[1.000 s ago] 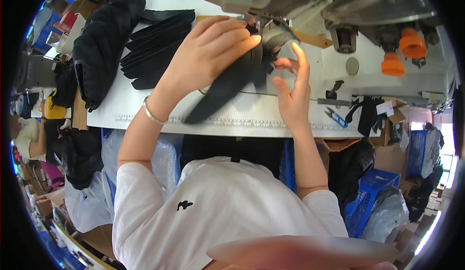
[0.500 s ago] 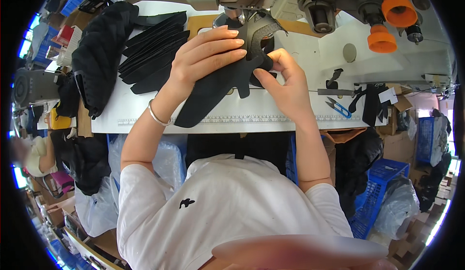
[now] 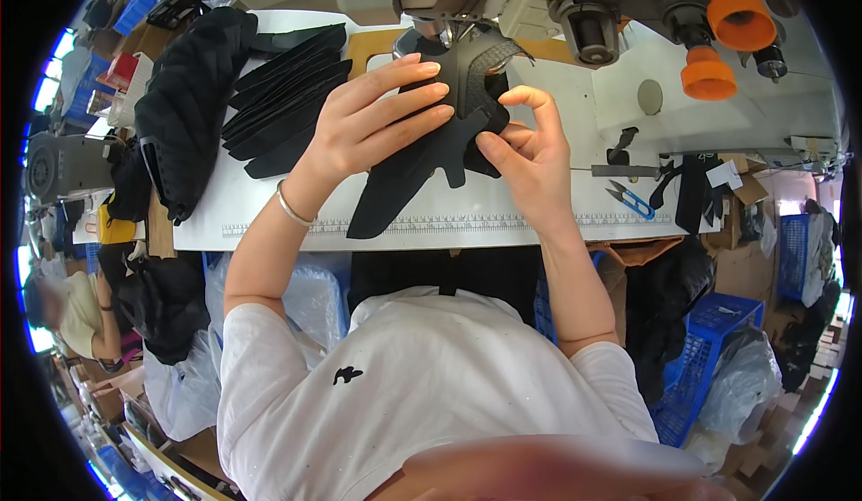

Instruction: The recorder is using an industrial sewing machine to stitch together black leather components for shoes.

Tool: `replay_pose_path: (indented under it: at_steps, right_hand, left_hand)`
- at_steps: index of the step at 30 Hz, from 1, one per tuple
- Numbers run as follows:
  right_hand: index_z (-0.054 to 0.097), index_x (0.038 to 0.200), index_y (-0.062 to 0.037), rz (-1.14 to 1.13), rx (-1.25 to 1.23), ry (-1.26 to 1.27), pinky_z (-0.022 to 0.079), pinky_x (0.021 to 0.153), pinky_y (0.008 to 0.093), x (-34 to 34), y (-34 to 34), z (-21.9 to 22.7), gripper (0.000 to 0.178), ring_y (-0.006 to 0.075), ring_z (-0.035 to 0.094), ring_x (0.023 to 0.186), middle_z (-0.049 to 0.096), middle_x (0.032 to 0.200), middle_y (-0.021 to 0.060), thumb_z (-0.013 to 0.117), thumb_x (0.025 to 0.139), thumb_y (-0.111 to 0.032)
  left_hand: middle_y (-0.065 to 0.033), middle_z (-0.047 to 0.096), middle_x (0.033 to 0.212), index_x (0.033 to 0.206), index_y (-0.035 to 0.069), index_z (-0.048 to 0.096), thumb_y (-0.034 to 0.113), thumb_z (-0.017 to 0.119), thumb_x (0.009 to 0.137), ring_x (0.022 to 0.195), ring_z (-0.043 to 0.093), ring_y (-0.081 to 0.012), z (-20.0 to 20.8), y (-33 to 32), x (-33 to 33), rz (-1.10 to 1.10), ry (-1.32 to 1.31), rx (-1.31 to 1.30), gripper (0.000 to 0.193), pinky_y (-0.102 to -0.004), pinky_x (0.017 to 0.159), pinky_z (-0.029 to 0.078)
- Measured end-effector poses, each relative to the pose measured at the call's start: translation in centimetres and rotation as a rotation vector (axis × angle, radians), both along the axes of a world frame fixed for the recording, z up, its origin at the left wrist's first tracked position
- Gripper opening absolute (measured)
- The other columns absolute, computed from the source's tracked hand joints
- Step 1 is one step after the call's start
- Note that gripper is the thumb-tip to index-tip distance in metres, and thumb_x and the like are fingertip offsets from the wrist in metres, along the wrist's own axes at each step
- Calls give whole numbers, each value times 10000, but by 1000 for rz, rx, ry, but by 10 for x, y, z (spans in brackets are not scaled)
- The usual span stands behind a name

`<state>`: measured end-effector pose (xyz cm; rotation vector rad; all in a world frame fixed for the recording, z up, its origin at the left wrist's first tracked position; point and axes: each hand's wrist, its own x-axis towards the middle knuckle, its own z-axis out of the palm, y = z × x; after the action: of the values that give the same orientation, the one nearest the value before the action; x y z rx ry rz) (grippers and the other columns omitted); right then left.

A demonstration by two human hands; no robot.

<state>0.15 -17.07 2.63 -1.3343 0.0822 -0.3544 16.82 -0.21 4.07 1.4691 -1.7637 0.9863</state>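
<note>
A black fabric piece (image 3: pixel 391 188) with a notched edge lies under the sewing machine head (image 3: pixel 446 30), its long end pointing toward me. My left hand (image 3: pixel 382 119) lies on the piece with fingers stretched out, pressing it from above. At the other side, my right hand (image 3: pixel 530 146) grips the piece's edge, thumb on top and the other fingers curled below. Its index finger is raised and bent. A textured dark grey strip (image 3: pixel 489 61) curves along the piece near the needle area. The needle tip itself is hard to make out.
Left of my hands lie a stack of black fabric pieces (image 3: pixel 287 106) and a bulky black bundle (image 3: pixel 193 97). Blue thread snips (image 3: pixel 632 200) rest at the right. A ruler strip (image 3: pixel 377 226) runs along the white table's front. Orange thread cones (image 3: pixel 709 72) hang above right.
The fabric piece's long end has swung to the right. My right index finger has lifted from the edge. My left hand stays on top of the fabric.
</note>
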Motion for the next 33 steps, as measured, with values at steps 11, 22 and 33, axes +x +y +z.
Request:
replay_pose_path:
  at_steps: [11,22,33]
  right_hand:
    - [549,1245,-57,-52,-144,7,482,755,214,-4,3,4,327,62,646,828,733,988,71,696,958,-4]
    - [595,1248,-32,-229,-327,-27,475,726,214,-8,22,2,318,44,597,745,705,825,24,714,953,-31]
    - [636,1245,-37,-251,-383,14,378,638,199,-8,11,6,302,18,476,665,554,704,-46,722,956,-47]
  left_hand:
    - [-104,753,1096,1031,18,774,88,752,794,1097,727,-308,2,1,1,-20,-119,21,248,-447,999,613]
    - [-130,724,1025,980,-20,731,54,744,799,1001,739,-284,10,0,10,-97,-192,0,196,-369,840,625]
    - [-92,690,949,923,-13,722,40,743,754,985,729,-254,10,-5,7,-81,-174,-58,178,-346,826,608]
